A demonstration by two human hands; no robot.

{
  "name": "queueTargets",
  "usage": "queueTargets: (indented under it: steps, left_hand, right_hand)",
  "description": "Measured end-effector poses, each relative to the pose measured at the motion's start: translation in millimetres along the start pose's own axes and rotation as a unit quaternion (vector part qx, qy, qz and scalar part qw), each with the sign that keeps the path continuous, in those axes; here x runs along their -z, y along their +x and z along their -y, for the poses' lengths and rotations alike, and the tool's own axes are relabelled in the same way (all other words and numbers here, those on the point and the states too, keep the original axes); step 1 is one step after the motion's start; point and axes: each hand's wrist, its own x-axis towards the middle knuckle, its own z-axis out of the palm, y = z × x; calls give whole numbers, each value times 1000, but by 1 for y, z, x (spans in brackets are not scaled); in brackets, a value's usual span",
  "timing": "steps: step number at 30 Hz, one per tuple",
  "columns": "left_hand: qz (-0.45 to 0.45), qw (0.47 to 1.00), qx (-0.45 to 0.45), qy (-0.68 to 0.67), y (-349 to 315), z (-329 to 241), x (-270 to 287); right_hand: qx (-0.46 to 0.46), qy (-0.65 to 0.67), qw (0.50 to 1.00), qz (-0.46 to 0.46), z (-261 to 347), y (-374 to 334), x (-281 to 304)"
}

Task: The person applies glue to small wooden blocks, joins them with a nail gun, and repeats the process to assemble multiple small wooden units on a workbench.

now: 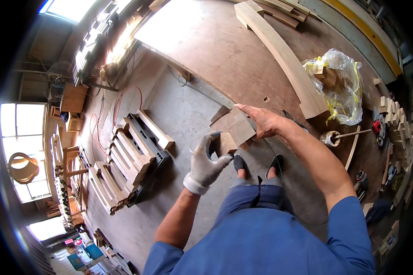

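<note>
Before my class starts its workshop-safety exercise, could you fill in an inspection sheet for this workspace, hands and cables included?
Surface: brown worktop, bearing a long curved beam.
Work in hand: small wooden block and, beside it, a larger wooden piece near the worktop's edge.
Clutter: clear plastic bag around wood pieces; pot with a stick in it.
Left hand: gloved, gripping the small wooden block.
Right hand: bare, at the larger wooden piece; grip unclear.
Cables: reddish cables or hoses trailing over the floor.
Surroundings: wooden slats stacked on the floor side; bright window at far left.
</note>
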Motion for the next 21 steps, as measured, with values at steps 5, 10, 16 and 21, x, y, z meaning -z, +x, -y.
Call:
queueTargets:
  steps: [5, 10, 16, 21]
  left_hand:
    - [-35, 998, -2, 46, -22, -3, -19]
    - [-42, 997, -5, 63, -21, -7, -22]
    - [37, 997, -6, 61, 0, -12, 7]
    - [53, 962, -177, 203, 34, -34, 15]
  right_hand:
    - [-34, 165, 985, 47, -10, 15, -7]
    - [0, 67, 998, 10, -37, 14, -17]
    - [46, 54, 981, -181, -19, -21, -48]
    - [35, 124, 956, -263, -3, -35, -78]
